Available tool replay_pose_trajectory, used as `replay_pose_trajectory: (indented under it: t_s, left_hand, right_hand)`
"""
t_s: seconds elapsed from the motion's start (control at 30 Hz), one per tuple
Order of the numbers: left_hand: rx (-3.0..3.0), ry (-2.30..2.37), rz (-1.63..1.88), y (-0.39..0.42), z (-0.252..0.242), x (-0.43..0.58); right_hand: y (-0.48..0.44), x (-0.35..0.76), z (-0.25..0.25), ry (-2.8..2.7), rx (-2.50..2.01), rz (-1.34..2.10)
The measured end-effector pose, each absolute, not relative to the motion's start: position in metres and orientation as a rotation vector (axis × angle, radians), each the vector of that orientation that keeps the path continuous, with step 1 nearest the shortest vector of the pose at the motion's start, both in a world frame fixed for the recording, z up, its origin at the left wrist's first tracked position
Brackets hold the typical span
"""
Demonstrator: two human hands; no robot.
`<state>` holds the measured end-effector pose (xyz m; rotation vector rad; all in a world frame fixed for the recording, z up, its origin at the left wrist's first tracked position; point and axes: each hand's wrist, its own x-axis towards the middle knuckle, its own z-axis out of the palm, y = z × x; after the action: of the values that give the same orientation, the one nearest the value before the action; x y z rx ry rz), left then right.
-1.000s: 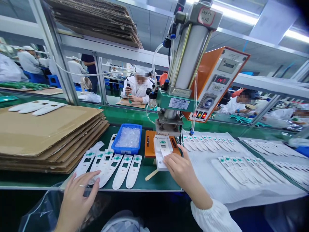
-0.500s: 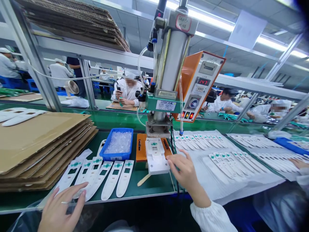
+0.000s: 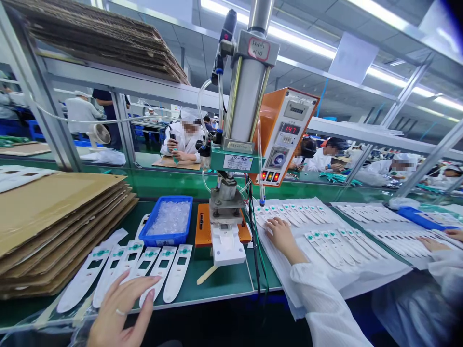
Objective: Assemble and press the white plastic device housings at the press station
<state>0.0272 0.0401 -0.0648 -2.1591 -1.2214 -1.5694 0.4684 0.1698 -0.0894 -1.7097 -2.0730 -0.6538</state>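
My left hand hovers at the near table edge, its fingers apart and nothing in them, beside several white plastic casings with green marks and a dark window. My right hand lies over the left end of the back row of casings on a white sheet; its fingers are loosely bent and slightly apart, seeming to touch a casing. Between my hands stands a pneumatic press, its metal head low over a white jig on an orange base.
Left of the press are a blue bin of clear pieces and a cardboard stack. A wooden stick pokes out below the jig. Cables hang right of it. A co-worker's hands are at far right.
My right hand has left the jig and moved right and back to the casings on the sheet. The press head now sits lower over the jig. My left hand has shifted slightly right.
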Motion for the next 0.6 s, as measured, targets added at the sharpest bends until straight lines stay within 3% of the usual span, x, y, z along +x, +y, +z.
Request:
replay_pose_trajectory:
  t_s: [0.6]
  left_hand:
    - [-2.504,-1.204,-1.208,0.079,-0.027,0.152]
  right_hand:
    - [0.124,0.451,-0.063,-1.885,-1.182,-0.93]
